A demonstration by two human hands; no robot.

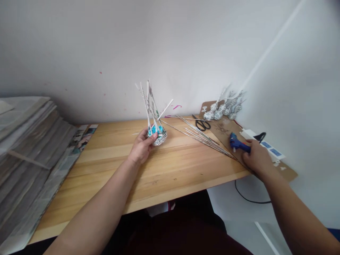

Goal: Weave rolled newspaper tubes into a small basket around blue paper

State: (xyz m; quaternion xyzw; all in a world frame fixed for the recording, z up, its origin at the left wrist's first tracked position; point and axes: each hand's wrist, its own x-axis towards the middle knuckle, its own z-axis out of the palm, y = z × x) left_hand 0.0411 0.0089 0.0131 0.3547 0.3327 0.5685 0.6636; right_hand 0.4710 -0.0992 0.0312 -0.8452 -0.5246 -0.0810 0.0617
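In my left hand (143, 144) is a small woven paper basket (160, 139), upright, blue on the inside, with several rolled-paper sticks (148, 101) standing up from it. My left thumb presses on its near rim. Over at the right, my right hand (256, 156) is wrapped around the handle of a blue hot glue gun (237, 143), whose nozzle end points to the left. The glue gun is above a brown cardboard sheet (220, 128).
Loose paper sticks (204, 140) lie mid-table beside black scissors (203, 124). Several woven pieces (220, 110) stand at the back right. A white power strip (271, 148) sits by the right wall. Stacked newspapers (29, 152) fill the left. The table's front edge (186, 198) is near me.
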